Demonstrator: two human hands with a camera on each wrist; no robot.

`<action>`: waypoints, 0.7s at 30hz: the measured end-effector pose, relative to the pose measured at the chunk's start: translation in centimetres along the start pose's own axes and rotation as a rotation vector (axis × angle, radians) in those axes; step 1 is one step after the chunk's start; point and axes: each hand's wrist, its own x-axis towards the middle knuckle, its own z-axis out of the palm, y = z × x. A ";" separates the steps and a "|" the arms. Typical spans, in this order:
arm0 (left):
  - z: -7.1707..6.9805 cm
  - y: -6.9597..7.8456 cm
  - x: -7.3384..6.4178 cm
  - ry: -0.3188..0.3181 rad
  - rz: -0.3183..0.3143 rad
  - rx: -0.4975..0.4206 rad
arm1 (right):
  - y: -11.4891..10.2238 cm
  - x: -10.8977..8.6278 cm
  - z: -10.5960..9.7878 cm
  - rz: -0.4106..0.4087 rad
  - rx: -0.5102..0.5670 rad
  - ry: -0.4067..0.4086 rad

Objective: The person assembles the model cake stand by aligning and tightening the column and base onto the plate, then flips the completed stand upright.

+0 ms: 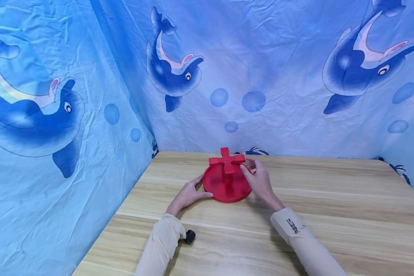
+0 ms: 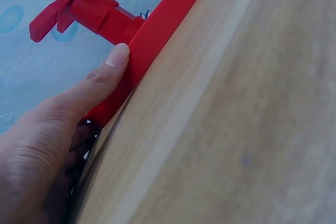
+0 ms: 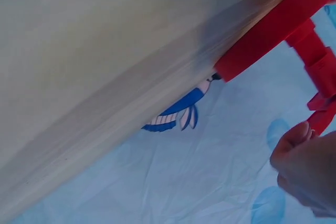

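A red round stand (image 1: pixel 215 187) sits on the table, a low-rimmed disc with a short post in its middle. On top of the post is a red cross-shaped piece (image 1: pixel 227 160) with blunt arms. My left hand (image 1: pixel 187 196) grips the disc's rim from the left, its thumb (image 2: pixel 116 59) lying against the near side and its fingers curled round the far side. With thumb and fingertips, my right hand (image 1: pixel 260 182) pinches the right arm of the cross. In the right wrist view the curled fingers (image 3: pixel 294 145) meet the end of that arm.
The wood-grain table (image 1: pixel 331 203) runs wide to the right of the stand. A blue dolphin-print cloth (image 1: pixel 283 130) hangs behind it and along the left side. A small black object (image 1: pixel 189 237) sits at my left sleeve.
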 end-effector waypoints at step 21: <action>-0.1 0.1 0.1 -0.008 0.008 0.005 | 1.4 1.4 0.0 0.043 0.023 -0.138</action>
